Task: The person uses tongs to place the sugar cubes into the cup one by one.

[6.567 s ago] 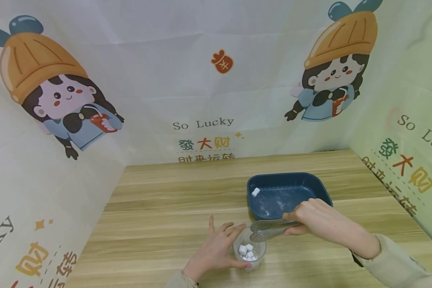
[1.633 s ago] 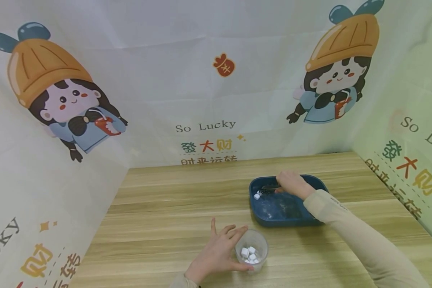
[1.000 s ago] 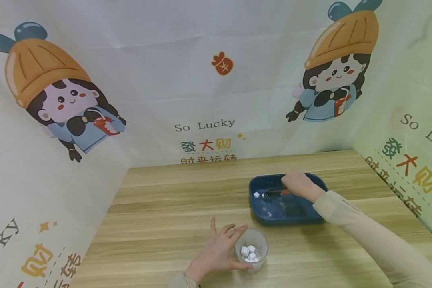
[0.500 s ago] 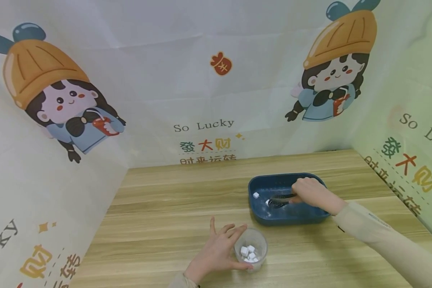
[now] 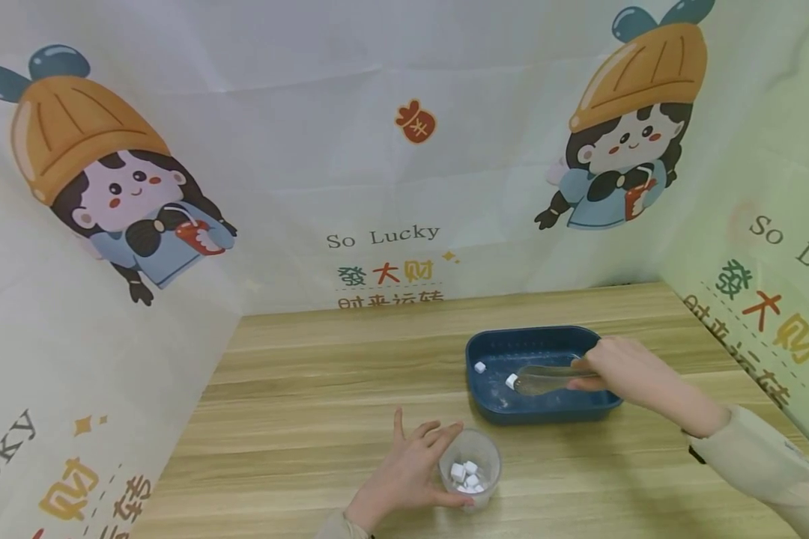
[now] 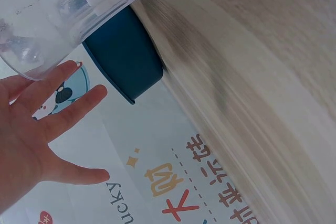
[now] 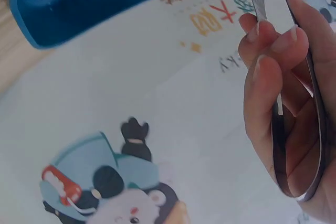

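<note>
My left hand [image 5: 404, 471] holds a clear cup [image 5: 488, 458], thumb at its near side and a finger at the rim. Several white cubes [image 5: 458, 472] lie inside the cup. My right hand [image 5: 627, 372] grips metal tongs [image 5: 546, 380], whose perforated tips show in the right wrist view. At the tips, inside the dark blue tray [image 5: 512, 340], is one white cube [image 5: 511, 381]. Another white cube [image 5: 480, 367] lies by the tray's left wall. In the left wrist view the cup [image 6: 31, 24] stands against spread fingers.
The tray stands on a wood-grain table [image 5: 310, 389], just behind and right of the cup. Printed cloth walls [image 5: 297, 150] with cartoon figures enclose the table at the back and both sides.
Earlier the tongs were over the cup; then they went into the tray. Since then they have drawn rightward, and one cube has moved away from the other. The left hand stays at the cup.
</note>
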A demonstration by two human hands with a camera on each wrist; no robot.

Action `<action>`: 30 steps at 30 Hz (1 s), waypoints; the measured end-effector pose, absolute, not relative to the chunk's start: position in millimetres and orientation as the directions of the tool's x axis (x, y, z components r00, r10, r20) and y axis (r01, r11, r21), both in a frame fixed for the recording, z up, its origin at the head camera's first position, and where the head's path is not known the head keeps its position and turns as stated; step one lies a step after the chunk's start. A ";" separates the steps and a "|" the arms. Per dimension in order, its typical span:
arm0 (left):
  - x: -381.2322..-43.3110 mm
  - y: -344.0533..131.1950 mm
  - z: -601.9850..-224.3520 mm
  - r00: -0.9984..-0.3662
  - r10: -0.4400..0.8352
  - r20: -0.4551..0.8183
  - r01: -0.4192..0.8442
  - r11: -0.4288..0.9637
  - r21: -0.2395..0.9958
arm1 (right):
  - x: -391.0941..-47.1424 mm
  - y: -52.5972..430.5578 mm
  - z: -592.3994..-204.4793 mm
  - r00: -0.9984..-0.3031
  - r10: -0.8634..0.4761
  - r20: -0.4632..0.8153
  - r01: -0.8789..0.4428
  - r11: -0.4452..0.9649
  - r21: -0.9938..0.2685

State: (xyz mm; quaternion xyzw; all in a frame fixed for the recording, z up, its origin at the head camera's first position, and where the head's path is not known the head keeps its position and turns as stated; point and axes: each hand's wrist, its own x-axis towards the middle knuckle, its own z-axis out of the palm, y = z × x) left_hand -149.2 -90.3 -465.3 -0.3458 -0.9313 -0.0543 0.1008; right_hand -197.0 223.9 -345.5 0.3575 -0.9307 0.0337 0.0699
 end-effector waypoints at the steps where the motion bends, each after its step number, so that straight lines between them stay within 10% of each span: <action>1: -149.1 -90.3 -465.6 -0.741 0.632 0.225 0.655 0.755 0.034 | -194.0 225.5 -343.6 -0.732 -0.663 0.159 -0.671 0.741 0.002; 30: -148.4 -90.1 -463.7 -0.750 0.632 0.195 0.654 0.752 0.081 | -124.7 222.6 -338.8 -0.650 -0.709 0.274 -0.724 0.687 0.059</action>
